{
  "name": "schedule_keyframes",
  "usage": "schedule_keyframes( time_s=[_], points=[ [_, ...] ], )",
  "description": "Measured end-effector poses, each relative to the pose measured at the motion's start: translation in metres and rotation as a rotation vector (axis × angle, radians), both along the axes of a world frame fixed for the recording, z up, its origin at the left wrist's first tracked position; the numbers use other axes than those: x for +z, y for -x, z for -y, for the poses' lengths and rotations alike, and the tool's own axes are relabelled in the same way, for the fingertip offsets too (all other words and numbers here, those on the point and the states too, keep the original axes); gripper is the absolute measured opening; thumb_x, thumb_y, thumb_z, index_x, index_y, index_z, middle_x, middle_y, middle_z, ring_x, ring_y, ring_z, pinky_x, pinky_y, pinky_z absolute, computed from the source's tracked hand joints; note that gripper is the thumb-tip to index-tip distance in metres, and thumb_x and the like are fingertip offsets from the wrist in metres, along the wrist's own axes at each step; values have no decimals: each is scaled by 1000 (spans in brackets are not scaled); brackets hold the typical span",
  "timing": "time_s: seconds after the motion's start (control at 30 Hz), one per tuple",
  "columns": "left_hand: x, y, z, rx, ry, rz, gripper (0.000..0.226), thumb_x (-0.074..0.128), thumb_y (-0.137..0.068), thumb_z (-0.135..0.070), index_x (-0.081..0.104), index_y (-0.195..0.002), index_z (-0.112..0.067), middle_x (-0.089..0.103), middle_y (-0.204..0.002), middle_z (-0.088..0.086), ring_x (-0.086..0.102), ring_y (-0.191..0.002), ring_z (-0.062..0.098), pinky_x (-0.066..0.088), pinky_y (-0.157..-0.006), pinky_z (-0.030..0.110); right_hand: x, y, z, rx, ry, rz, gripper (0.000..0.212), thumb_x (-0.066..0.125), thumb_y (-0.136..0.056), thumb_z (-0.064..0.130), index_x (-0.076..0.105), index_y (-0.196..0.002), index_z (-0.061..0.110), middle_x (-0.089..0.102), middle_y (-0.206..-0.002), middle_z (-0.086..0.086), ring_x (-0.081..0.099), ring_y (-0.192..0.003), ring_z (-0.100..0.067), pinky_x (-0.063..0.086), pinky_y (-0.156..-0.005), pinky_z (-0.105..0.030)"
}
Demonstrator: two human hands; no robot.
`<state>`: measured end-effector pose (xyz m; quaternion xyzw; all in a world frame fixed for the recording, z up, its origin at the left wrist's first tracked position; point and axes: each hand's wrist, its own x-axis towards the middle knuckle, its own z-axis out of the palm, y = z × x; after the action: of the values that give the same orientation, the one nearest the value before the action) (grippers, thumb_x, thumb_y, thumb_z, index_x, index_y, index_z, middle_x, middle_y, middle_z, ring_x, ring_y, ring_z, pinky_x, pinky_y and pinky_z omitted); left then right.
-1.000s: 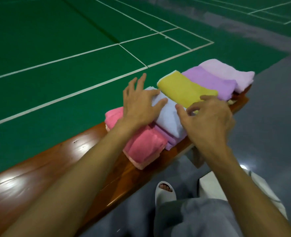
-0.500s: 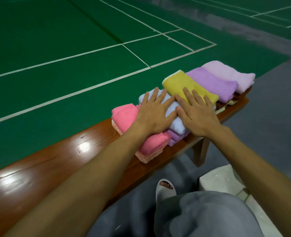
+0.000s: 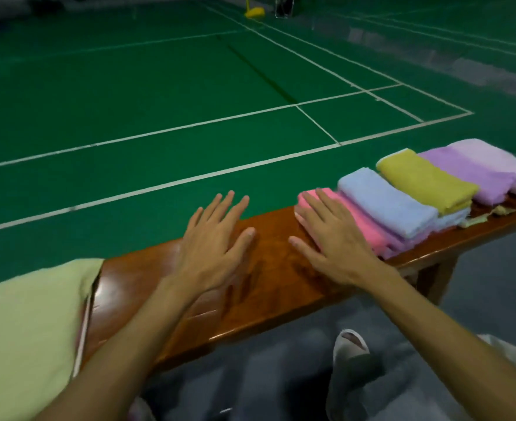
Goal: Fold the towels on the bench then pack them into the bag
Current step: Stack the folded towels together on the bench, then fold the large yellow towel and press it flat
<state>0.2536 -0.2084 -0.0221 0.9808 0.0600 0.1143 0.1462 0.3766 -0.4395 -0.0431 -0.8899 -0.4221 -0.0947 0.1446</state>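
Five folded towels lie in an overlapping row on the worktop (image 3: 275, 284), and the pink towel (image 3: 363, 220) is the end one. Leaning on its right side comes the blue towel (image 3: 384, 202), then further right of it the yellow towel (image 3: 423, 180), the purple towel (image 3: 466, 171) and the pale lilac towel (image 3: 499, 159). The right hand (image 3: 332, 238) lies palm down on the pink towel's near left end, its fingers (image 3: 311, 214) straight and a little spread, pinching nothing, the thumb out over bare wood. The left hand (image 3: 211, 247) is over the bare wood just left of the pink towel, palm down with fingers (image 3: 220, 208) straight and fanned apart. Whether it touches the wood I cannot tell. Well to the left of the pink towel lies a pale green towel (image 3: 23, 329), spread flat and apparently not yet folded, so folding is likely not finished. To do it well, draw that towel onto the bare stretch beside the pink towel and lay it flat. Match its corners before each fold and smooth every crease with a flat palm. Aim for the same width as the pink towel so the pile packs evenly. The bag is not plainly in view.
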Motion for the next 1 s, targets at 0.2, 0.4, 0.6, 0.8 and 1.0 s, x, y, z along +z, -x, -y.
schedule_keyframes(
  time_s=[0.2, 0.4, 0.6, 0.8, 1.0],
  points=[
    [-23, 177, -126, 422, 63, 12, 69, 21, -100, -62, 39, -158, -29, 36, -164, 0, 30, -153, 21, 25, -124, 45, -21, 104, -147, 273, -27, -307, 61, 46, -99, 52, 47, -148, 16, 43, -157, -8, 39, -143, -26, 35, -118, -46],
    [-71, 317, -217, 771, 49, -141, 54, 34, -105, -48, 47, -153, -27, 51, -153, 10, 48, -136, 39, 43, -109, 56, -48, 189, -258, 323, -71, -555, 39, 61, -97, 39, 58, -133, 25, 64, -124, 3, 60, -110, -16, 55, -97, -41],
    [-85, 352, -270, 942, -9, -37, 37, 61, -99, -20, 64, -134, -10, 64, -130, 20, 54, -114, 45, 48, -93, 56, -58, 234, -318, 71, -226, -625, 21, 66, -96, 43, 74, -97, 24, 67, -83, 13, 64, -80, -8, 59, -76, -34],
    [-75, 353, -295, 1191, 46, 79, 27, 73, -93, -29, 76, -108, -7, 68, -107, 21, 60, -95, 42, 51, -76, 48, -66, 240, -329, -64, -334, -632, 12, 77, -89, 37, 80, -88, 25, 64, -74, 20, 66, -74, -4, 56, -68, -24],
    [-65, 340, -286, 1232, 86, 201, 13, 69, -95, -20, 75, -92, -8, 69, -103, 16, 61, -86, 35, 49, -73, 43, -62, 234, -318, 33, -546, -852, 10, 63, -101, 28, 63, -93, 23, 62, -91, 10, 59, -83, -8, 52, -73, -25]
  ],
)
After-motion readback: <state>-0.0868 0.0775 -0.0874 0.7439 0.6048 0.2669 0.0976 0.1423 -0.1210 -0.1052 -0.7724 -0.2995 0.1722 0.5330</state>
